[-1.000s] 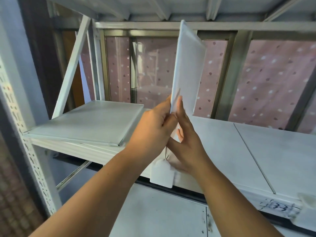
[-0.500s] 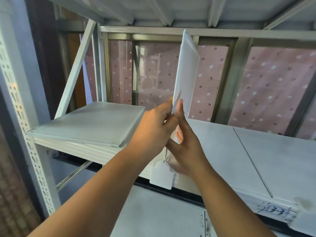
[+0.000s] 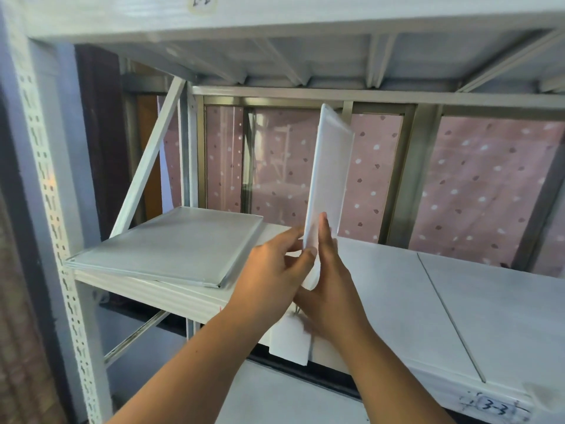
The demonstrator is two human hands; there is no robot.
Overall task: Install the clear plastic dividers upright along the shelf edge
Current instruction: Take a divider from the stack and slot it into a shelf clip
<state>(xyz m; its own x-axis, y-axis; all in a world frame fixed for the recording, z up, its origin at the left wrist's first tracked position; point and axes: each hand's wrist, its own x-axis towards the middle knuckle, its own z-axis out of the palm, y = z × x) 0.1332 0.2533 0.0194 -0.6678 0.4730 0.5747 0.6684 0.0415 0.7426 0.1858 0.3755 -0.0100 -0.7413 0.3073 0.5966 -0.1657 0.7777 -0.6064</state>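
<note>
1. Your left hand (image 3: 269, 280) and right hand (image 3: 331, 289) both hold 1 frosted clear divider (image 3: 328, 175) at its lower end, above the front part of the white shelf (image 3: 397, 301).
2. Left hand: the fingers are curled, with the thumb tip against the divider's near face and the fingertips pinching its left edge.
3. Right hand: the fingers lie nearly straight up along the divider's right face, and the thumb wraps round the bottom edge.
4. The divider stands close to upright, leaning slightly right at the top. Whether its foot touches the shelf cannot be told, as your hands cover it.
5. A stack of flat dividers (image 3: 165, 246) lies on the shelf to the left, near the perforated upright post (image 3: 52, 209), apart from your hands.
6. A white tag (image 3: 289, 341) hangs off the shelf's front edge, just below your hands.
7. A handwritten label reading 3-3 (image 3: 495, 410) sits on the front edge at far right.
8. A pink dotted curtain (image 3: 477, 191) shows behind the window frame at the back.
</note>
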